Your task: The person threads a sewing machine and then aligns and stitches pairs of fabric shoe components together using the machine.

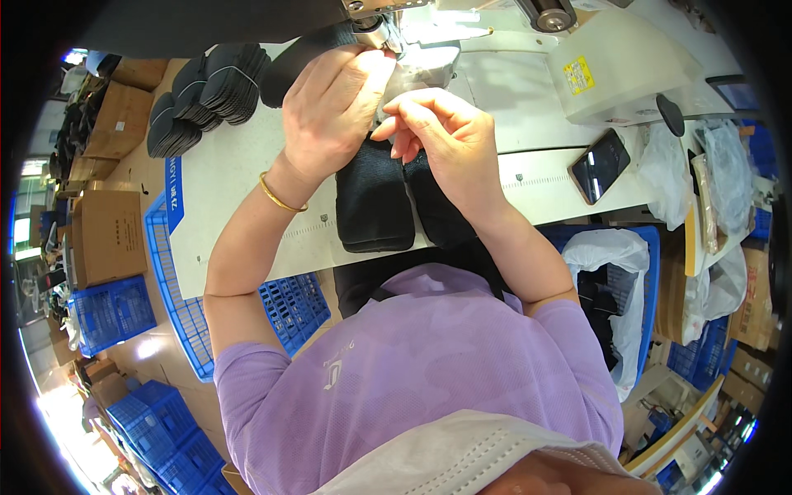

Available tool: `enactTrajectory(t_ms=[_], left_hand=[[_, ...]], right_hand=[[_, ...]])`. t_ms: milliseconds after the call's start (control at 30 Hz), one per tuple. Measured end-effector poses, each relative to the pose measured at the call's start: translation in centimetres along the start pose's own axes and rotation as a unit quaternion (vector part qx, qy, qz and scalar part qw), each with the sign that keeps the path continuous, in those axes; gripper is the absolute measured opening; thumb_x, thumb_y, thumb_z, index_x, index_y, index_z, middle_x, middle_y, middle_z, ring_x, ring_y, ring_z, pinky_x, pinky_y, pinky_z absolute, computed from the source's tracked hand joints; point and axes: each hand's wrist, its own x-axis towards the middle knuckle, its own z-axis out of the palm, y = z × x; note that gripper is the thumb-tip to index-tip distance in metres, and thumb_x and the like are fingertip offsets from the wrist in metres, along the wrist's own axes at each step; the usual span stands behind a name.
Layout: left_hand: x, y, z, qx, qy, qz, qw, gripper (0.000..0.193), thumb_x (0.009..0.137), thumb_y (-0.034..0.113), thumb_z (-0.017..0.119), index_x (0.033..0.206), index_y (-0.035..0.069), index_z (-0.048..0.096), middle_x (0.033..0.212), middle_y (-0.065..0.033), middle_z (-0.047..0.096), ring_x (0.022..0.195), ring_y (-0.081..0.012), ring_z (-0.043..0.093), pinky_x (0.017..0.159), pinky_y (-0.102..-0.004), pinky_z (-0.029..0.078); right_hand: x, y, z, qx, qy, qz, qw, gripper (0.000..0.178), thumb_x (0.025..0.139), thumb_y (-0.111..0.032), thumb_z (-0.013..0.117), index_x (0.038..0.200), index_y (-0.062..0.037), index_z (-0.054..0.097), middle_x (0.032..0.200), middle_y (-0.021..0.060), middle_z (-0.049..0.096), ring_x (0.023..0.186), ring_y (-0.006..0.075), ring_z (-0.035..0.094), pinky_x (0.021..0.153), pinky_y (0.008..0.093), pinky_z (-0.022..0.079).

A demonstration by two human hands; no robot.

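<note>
My left hand [334,115], with a gold bangle on its wrist, is raised at the needle area of a sewing machine [375,31]. Its fingers are bent together, and what they grip, if anything, is hidden. Just right of it, my right hand [445,132] has its fingers curled in toward the thumb; anything between them is too small to make out. Below both hands, a black padded piece [375,210] lies at the table's near edge. A second black padded piece [441,206] sits beside it, partly under my right wrist.
Tied stacks of black flat pieces [231,78] stand at the table's far left. A phone [600,167] lies to the right on the white table [528,191]. Blue crates [183,305] flank the table below, the right one holding a white plastic bag [610,247].
</note>
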Motion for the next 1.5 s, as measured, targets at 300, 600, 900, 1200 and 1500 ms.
enactTrajectory(t_ms=[300, 600, 900, 1200, 1500], left_hand=[[0.7, 1.3, -0.8, -0.001, -0.059, -0.072, 0.996, 0.038, 0.063, 0.008, 0.071, 0.099, -0.002, 0.067, 0.095, -0.008, 0.064, 0.083, -0.024, 0.064, 0.069, -0.0339, 0.055], [-2.8, -2.4, -2.2, -0.111, -0.124, -0.132, 0.977, 0.04, 0.078, -0.003, 0.066, 0.118, 0.0, 0.064, 0.132, -0.0181, 0.056, 0.115, -0.0332, 0.059, 0.094, -0.0382, 0.05], [1.1, 1.4, -5.6, -0.023, -0.101, -0.028, 0.994, 0.033, 0.065, 0.005, 0.068, 0.097, 0.003, 0.071, 0.085, -0.0035, 0.065, 0.064, -0.0165, 0.061, 0.054, -0.0279, 0.049], [1.9, 3.2, -5.2, -0.022, -0.14, -0.054, 0.988, 0.036, 0.064, 0.007, 0.068, 0.1, 0.002, 0.071, 0.086, -0.0017, 0.061, 0.066, -0.0143, 0.056, 0.05, -0.0268, 0.044], [2.4, 4.2, -5.2, -0.002, -0.124, -0.02, 0.992, 0.041, 0.059, 0.012, 0.068, 0.098, -0.002, 0.069, 0.095, -0.0066, 0.064, 0.072, -0.0159, 0.056, 0.054, -0.0258, 0.045]], right_hand=[[-0.6, 0.0, 0.2, 0.012, -0.015, 0.028, 0.999, 0.018, 0.098, -0.013, 0.055, 0.097, -0.0004, 0.067, 0.081, 0.0068, 0.072, 0.064, 0.0061, 0.06, 0.059, 0.0208, 0.049], [-0.9, 0.1, -0.8, 0.0, -0.017, 0.037, 0.999, 0.019, 0.098, -0.015, 0.056, 0.096, -0.0005, 0.068, 0.082, 0.0074, 0.072, 0.067, 0.0073, 0.062, 0.061, 0.0217, 0.051], [-1.1, 0.9, 1.0, -0.084, -0.028, 0.013, 0.996, 0.013, 0.097, -0.008, 0.06, 0.1, 0.0029, 0.066, 0.08, -0.0018, 0.062, 0.072, 0.0029, 0.054, 0.062, 0.0203, 0.047], [-1.5, 0.1, 1.5, -0.052, -0.011, 0.008, 0.999, 0.015, 0.096, -0.008, 0.055, 0.101, 0.0022, 0.064, 0.071, 0.0022, 0.059, 0.064, 0.005, 0.054, 0.058, 0.0248, 0.048], [-1.9, -1.4, 0.7, 0.0, -0.017, 0.028, 0.999, 0.024, 0.099, -0.004, 0.052, 0.117, 0.0064, 0.063, 0.097, 0.0057, 0.068, 0.082, 0.0082, 0.063, 0.07, 0.0227, 0.053]])
